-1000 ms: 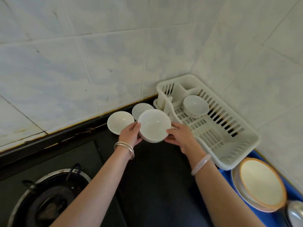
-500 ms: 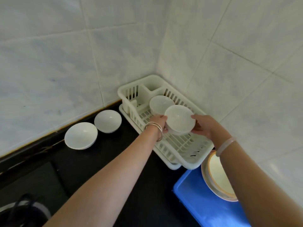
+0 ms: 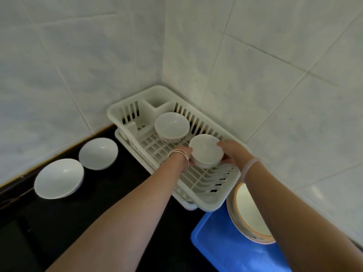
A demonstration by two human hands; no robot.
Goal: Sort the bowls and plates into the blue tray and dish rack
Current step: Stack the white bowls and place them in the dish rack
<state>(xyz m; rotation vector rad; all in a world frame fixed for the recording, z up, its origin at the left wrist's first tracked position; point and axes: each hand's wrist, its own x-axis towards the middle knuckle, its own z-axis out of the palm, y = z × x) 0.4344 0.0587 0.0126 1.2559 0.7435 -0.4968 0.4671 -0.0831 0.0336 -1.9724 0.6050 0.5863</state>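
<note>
The small white bowl is upright inside the white plastic dish rack, low over its slatted floor about midway along; whether its foot already touches the slats is hidden. It is held between both hands. The right hand cups its right wall, with fingers curled over the rim and the thumb lower down. The left hand grips the opposite wall, though its fingers are mostly hidden behind the wrist and its metal bangles. The bowl looks like glazed ceramic: smooth, glossy, rigid, round with a narrow foot. It is probably light enough for one hand but slick and easy to chip. The two-sided hold on the wall just under the rim seems the safest place to take it, and it should be set down gently on the ribs. Just behind it in the rack sits a patterned bowl, white inside with a faint decorated band near its base. The two are close but do not visibly touch, and a knock between them is the main risk. Two wider, shallower white bowls wait side by side on the black countertop, left of the rack. To the lower right, a glossy blue tray holds stacked plates with an orange-brown rim. Pale glazed wall tiles enclose the corner.
</note>
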